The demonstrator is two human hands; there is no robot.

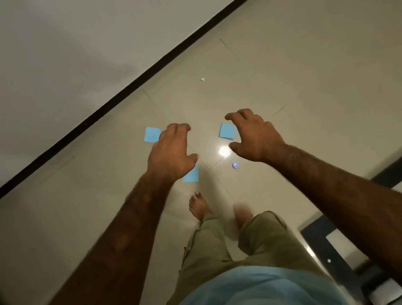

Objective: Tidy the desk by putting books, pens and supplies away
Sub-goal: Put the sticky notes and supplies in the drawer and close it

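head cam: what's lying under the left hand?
Seen: glossy cream tiled floor. Two square blue paper notes stick out past the left hand: upper note beside the fingers, lower note below the thumb. Part of each, and the tile between them, is covered.

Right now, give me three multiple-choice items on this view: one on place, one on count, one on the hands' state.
1. The blue paper squares lie: A on a desk; B in a drawer; C on the tiled floor.
2. Blue paper squares in view: A three; B one; C six.
3. The left hand and right hand: A grip pens; B hold nothing; C carry a book.
Key: C, they lie flat on tiles; A, three show near the hands; B, both hands' fingers are spread and empty.
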